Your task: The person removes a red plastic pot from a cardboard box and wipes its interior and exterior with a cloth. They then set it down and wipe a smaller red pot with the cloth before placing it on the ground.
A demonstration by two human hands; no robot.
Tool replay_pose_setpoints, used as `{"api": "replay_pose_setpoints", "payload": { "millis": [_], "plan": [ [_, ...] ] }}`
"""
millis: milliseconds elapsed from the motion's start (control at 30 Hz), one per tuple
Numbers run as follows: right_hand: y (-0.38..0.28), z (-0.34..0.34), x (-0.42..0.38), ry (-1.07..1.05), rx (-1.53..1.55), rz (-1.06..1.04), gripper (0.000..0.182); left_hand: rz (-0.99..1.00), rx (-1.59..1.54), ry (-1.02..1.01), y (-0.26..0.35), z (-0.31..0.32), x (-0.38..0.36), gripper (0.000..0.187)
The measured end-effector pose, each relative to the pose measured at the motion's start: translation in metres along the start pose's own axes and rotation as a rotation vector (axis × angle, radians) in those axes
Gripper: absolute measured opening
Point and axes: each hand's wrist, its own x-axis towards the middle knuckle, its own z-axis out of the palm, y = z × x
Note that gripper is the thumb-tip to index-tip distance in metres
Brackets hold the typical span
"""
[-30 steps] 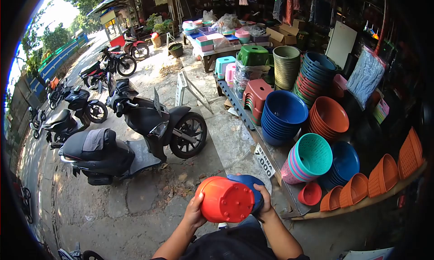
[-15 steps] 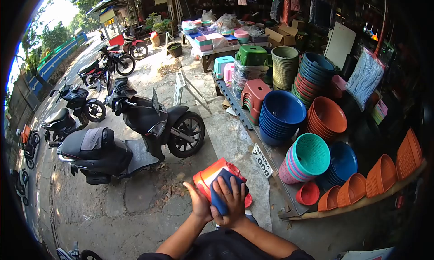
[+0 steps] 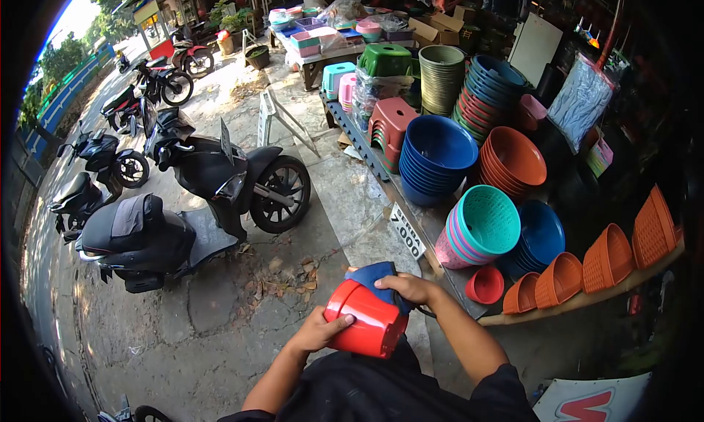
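A glossy red plastic pot [image 3: 364, 321] lies tilted in front of my body, its base end toward the lower right. My left hand [image 3: 320, 329] grips its left side, thumb laid across the wall. In my right hand [image 3: 408, 287] is a folded blue cloth [image 3: 372, 278], pressed against the upper side of the pot near the rim. My right thumb rests over the cloth; most of the other fingers on that hand are hidden behind it.
A black scooter [image 3: 198, 217] stands to the left. On the right, a low shelf holds blue tubs [image 3: 440, 158], a stack of teal and pink baskets [image 3: 480, 220], a small red pot [image 3: 485, 285] and orange baskets [image 3: 609, 257]. A price sign [image 3: 407, 230] leans at the shelf edge.
The red pot has turned and come lower, closer to my body. My left hand has closed on its side. My right hand and the cloth have shifted to its upper right. The view has swung slightly.
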Motion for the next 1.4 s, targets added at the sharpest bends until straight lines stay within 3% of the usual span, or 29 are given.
{"api": "replay_pose_setpoints", "payload": {
  "millis": [33,100,167,300,367,433,567,633,767,900,1033,1100,1167,1400],
  "plan": [
    [0.012,-0.003,0.000,-0.027,0.259,-0.083,0.062,0.004,-0.136,0.056,-0.005,-0.003,-0.002,0.041],
    [0.025,-0.005,-0.009,0.041,0.453,-0.178,0.065,0.062,-0.402,0.062,-0.016,-0.008,0.000,0.050],
    [0.042,-0.001,-0.008,0.137,0.452,-0.293,0.065,0.067,-0.466,0.124,-0.017,-0.008,0.002,0.050],
    [0.053,0.028,-0.004,0.535,-0.096,-0.569,0.058,0.079,-0.572,0.165,-0.021,-0.006,0.009,0.049],
    [0.041,0.033,-0.010,0.643,-0.792,-0.628,0.065,0.094,-0.553,0.190,-0.020,-0.003,0.013,0.049],
    [0.037,0.055,-0.015,0.748,-0.789,-0.558,0.069,0.117,-0.535,0.218,-0.020,-0.001,0.015,0.050],
    [0.024,0.073,-0.027,0.684,-0.877,-0.538,0.073,0.164,-0.544,0.211,-0.009,0.004,0.020,0.056],
    [0.014,0.080,-0.033,0.476,-1.029,-0.529,0.076,0.183,-0.569,0.236,-0.005,0.004,0.020,0.054],
    [0.009,0.081,-0.036,0.274,-1.068,-0.583,0.079,0.184,-0.630,0.231,-0.006,-0.006,0.019,0.056],
    [0.024,0.080,-0.039,0.220,-1.040,-0.651,0.076,0.234,-0.651,0.242,-0.006,-0.020,0.015,0.055],
    [0.033,0.073,-0.046,0.317,-0.862,-0.704,0.069,0.202,-0.720,0.170,-0.005,-0.020,0.008,0.057],
    [0.032,0.068,-0.047,0.374,-0.945,-0.678,0.066,0.203,-0.742,0.161,-0.005,-0.023,0.005,0.058],
    [0.039,0.059,-0.044,0.556,-0.841,-0.700,0.064,0.150,-0.674,0.126,-0.008,-0.028,0.003,0.059],
    [0.030,0.075,-0.029,0.679,-0.677,-0.667,0.064,0.087,-0.595,0.142,-0.022,-0.023,0.011,0.055]
  ]
}}
